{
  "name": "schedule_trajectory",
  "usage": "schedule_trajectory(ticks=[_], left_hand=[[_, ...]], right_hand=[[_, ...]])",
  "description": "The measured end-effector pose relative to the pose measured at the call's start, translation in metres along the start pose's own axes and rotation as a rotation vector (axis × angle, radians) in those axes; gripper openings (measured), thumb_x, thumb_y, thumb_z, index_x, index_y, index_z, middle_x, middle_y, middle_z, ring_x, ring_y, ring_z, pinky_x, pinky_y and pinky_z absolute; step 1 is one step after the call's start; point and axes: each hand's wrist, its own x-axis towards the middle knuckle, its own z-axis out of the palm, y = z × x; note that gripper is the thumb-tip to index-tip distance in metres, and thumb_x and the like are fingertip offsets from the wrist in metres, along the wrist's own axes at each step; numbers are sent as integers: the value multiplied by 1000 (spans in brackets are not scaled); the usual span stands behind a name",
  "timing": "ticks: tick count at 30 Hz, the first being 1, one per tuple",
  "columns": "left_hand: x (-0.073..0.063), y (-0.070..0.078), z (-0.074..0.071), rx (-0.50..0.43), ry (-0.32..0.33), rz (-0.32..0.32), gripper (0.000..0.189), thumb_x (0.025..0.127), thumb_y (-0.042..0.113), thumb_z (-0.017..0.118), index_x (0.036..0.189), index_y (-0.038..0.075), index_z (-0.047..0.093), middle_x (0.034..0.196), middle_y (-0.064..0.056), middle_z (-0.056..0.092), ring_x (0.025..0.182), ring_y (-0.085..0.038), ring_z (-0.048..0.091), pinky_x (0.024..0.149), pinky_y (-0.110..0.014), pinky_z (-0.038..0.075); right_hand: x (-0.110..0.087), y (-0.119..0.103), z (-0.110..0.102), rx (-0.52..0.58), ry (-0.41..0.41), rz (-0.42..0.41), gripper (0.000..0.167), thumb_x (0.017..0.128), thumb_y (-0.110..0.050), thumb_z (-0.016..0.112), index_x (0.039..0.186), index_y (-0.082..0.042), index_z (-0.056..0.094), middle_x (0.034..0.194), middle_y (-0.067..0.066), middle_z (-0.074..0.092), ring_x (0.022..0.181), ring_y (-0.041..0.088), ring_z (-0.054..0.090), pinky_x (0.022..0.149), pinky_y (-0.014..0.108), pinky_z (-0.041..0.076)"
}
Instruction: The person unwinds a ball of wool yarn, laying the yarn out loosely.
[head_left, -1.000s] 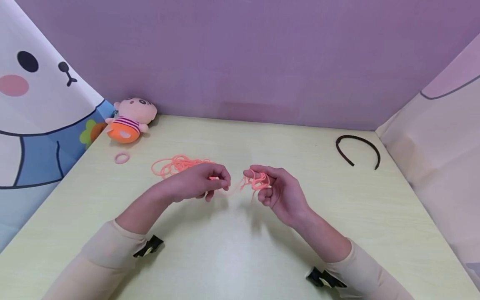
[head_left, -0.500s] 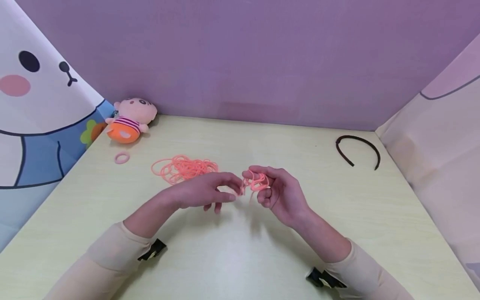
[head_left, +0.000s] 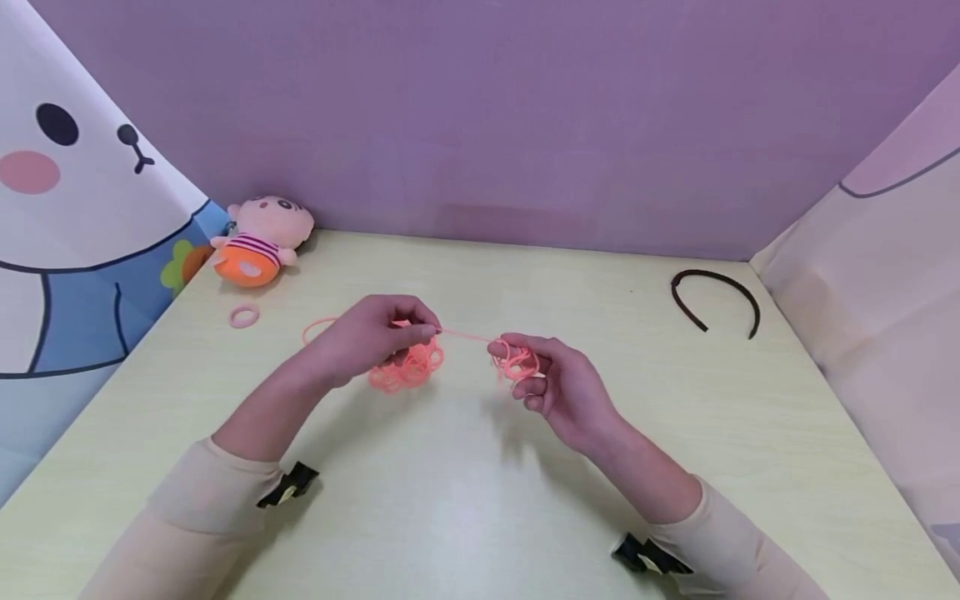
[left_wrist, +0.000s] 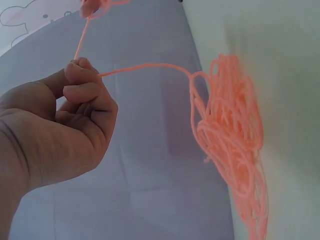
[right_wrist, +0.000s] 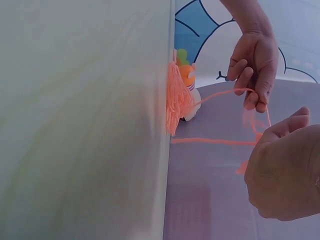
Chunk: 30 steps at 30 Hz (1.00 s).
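Observation:
My left hand [head_left: 360, 342] pinches a thin coral-pink strand of yarn [head_left: 467, 335] between thumb and fingers. Between the two hands the strand runs taut, also plain in the left wrist view. A loose tangle of the same yarn [left_wrist: 232, 120] lies on the table beneath the left hand, which partly covers it in the head view. One slack length links that tangle to the left fingers. Opposite, my right hand [head_left: 577, 392] holds small yarn loops [head_left: 519, 364] wound about its curled fingers. In the right wrist view, the back of the right hand [right_wrist: 287, 172] hides most of these loops.
A plush doll [head_left: 258, 242] in orange and stripes sits at the table's back left corner. A pink ring [head_left: 243, 316] lies in front of it. Toward the right rear is a dark headband [head_left: 720, 279]. A purple backdrop [head_left: 480, 125] closes off the back.
My left hand first reached right to the right hand's loops, then drew back left and up, pinching the strand taut. The tangle's near part has shifted toward me. The right hand has barely moved.

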Motion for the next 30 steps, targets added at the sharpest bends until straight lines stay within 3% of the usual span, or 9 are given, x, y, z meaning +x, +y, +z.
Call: schedule_trajectory(ticks=[5,10,14,18,24,27,30], left_hand=[[-2,3,-9,-28,78,24,12,100,15,65,108,7,69,85,-11,58,59,-16,45,53,-28,40],[-3,4,-17,-71,134,54,14,101,15,64,109,3,66,97,-13,57,62,-16,47,54,-26,39],[-5,4,-26,-58,168,52,17,102,17,62,112,4,65,100,-13,55,64,-16,50,55,-27,42],[-6,1,-38,-36,207,17,20,104,19,59,117,4,63,101,-12,55,67,-16,53,57,-26,45],[-6,-7,-55,-20,277,-81,29,106,25,55,127,6,57,109,-10,54,72,-17,54,57,-27,45],[-5,-10,-56,-7,268,-112,34,106,27,54,134,7,54,114,-11,52,76,-19,57,58,-27,46],[-2,-11,-49,21,206,-94,37,106,27,55,138,8,52,122,-12,53,80,-22,59,59,-28,47]], right_hand=[[2,0,0,-64,51,15,35,104,-20,53,131,-1,61,114,5,73,54,11,56,50,19,38],[2,0,1,-68,115,8,36,103,-17,56,134,1,60,105,5,71,54,10,57,49,19,41],[2,0,1,-66,167,-12,37,104,-16,56,137,0,58,108,4,70,55,9,61,49,17,44],[2,-1,1,-58,197,-33,36,104,-16,56,137,0,59,114,5,70,56,8,62,49,17,45],[3,-1,1,-36,197,-40,35,103,-16,57,135,-1,60,109,5,71,56,9,62,50,17,45],[2,0,1,-32,163,-34,34,103,-15,58,134,-1,60,110,5,72,56,10,62,50,18,44],[1,0,1,-35,106,-36,34,103,-13,57,135,0,59,115,5,73,56,10,61,50,19,43]])
